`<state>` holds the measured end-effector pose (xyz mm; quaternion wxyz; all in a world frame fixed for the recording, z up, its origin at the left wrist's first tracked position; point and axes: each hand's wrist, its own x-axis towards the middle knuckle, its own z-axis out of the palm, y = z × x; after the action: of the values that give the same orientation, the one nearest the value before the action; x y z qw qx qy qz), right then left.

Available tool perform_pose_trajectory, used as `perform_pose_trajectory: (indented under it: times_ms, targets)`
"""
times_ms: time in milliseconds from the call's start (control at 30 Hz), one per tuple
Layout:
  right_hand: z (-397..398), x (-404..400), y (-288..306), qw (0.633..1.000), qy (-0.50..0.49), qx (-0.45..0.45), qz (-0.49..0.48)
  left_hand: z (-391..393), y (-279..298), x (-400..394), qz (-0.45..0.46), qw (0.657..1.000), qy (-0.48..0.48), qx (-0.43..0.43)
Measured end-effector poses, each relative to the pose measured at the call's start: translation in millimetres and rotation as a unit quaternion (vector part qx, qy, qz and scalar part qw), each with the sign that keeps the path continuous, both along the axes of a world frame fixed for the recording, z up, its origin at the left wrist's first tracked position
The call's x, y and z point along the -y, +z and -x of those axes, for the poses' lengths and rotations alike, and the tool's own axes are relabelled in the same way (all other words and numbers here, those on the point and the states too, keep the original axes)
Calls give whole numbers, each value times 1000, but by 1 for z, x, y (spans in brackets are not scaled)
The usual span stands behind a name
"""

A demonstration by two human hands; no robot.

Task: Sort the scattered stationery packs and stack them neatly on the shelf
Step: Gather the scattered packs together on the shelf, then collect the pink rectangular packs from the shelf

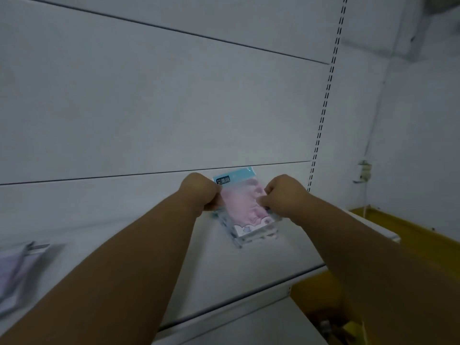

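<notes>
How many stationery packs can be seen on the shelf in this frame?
2 for sure. A pink pack with a blue header, held by both hands on the shelf near its right end; a blurred purple pack at the left edge. Beneath the pink one, more may be stacked.

1. We read one label only: white Chinese characters, "文美尚", on a dark patch at the left of the blue header strip (234, 176) topping the pink stationery pack (245, 207).
2. We find nothing else legible.
</notes>
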<state>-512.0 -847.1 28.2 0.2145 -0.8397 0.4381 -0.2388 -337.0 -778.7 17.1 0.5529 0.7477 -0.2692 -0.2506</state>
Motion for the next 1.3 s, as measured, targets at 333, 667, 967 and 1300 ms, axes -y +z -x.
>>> perform_pose_trajectory:
  times_ms: [333, 667, 967, 1300]
  targets:
    - [-22, 42, -34, 985, 32, -144, 84, -4, -19, 29, -183, 969, -10, 164]
    - [-67, -38, 21, 951, 157, 43, 261, -16, -5, -35, -199, 863, 57, 461]
    - [-173, -266, 62, 888, 306, 68, 338, -69, -2, -311, -237, 811, 144, 516]
    - [-274, -523, 62, 856, 416, 48, 301, -120, -15, -619, -349, 778, 262, 452]
